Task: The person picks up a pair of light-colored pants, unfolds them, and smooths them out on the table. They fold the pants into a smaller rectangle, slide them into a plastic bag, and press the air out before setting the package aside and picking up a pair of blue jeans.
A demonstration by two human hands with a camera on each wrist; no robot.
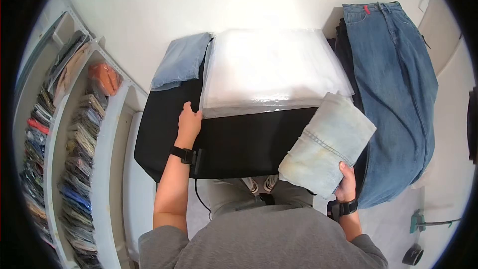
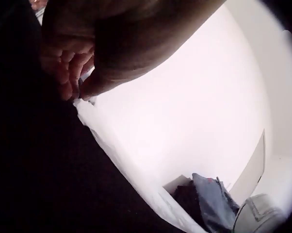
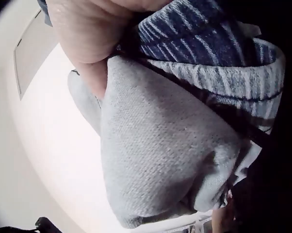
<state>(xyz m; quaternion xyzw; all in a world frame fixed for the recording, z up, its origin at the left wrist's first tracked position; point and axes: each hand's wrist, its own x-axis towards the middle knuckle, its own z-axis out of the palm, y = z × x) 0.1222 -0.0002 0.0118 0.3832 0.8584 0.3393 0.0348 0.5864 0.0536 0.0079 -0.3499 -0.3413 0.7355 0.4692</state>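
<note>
My right hand (image 1: 346, 183) grips a folded pair of light-washed jeans (image 1: 326, 144) by its lower right edge, thumb on top. The bundle is tilted over the table's front right part. In the right wrist view, the jeans' folded layers (image 3: 160, 141) show pale outside and striped dark blue inside. At the front left corner of a stack of clear plastic bags (image 1: 274, 69), my left hand (image 1: 189, 125) pinches the bag edge. In the left wrist view, the thumb and fingers (image 2: 74, 80) meet at the corner of the white-looking plastic (image 2: 136, 141).
A folded blue denim piece (image 1: 183, 61) lies on the black-covered table (image 1: 239, 144), back left. Long blue jeans (image 1: 393, 99) are piled along the right side. Shelves (image 1: 107, 144) packed with bagged clothes stand on the left, and a white wall (image 1: 199, 0) is behind the table.
</note>
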